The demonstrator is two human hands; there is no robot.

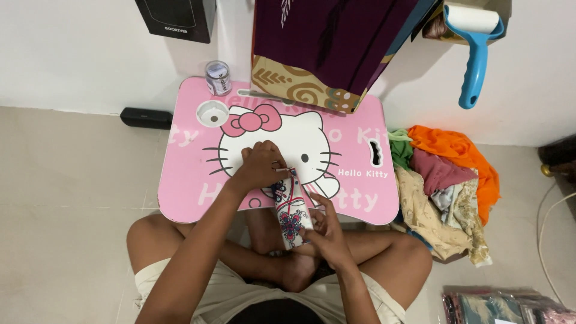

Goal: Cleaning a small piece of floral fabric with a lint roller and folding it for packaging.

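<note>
**Mia:** Legs come first, right at the bottom. The person sits cross-legged on the floor [72, 198] in light shorts [234, 294].

**Ben:** What are the hands doing?

**Mia:** Both hold a folded cloth [292, 210]. It is white with pink and dark blue flowers. It is folded long and thin. Its top end lies on the front edge of the pink table [186, 180]. Its bottom end hangs over the person's lap.

**Ben:** Which hand is where?

**Mia:** The left hand [261, 165] is on the table, at the top end of the cloth. Its fingers are curled together and pinch the cloth there. The right hand [327, 234] is lower down, by the lap. Its fingers are closed on the side of the cloth.

**Ben:** What else is on the table?

**Mia:** A big white cat picture with a pink bow. At the back left there is a round cup hole [212, 112]. Just behind it stands a small clear jar [218, 78].

**Ben:** And around the table?

**Mia:** A purple cloth with a gold pattern [324, 54] hangs down behind it. A blue lint roller [475, 48] hangs by the wall. A pile of clothes [447, 186], orange, green and tan, lies on the floor to the right. A small black box [146, 117] lies on the floor to the left.
</note>
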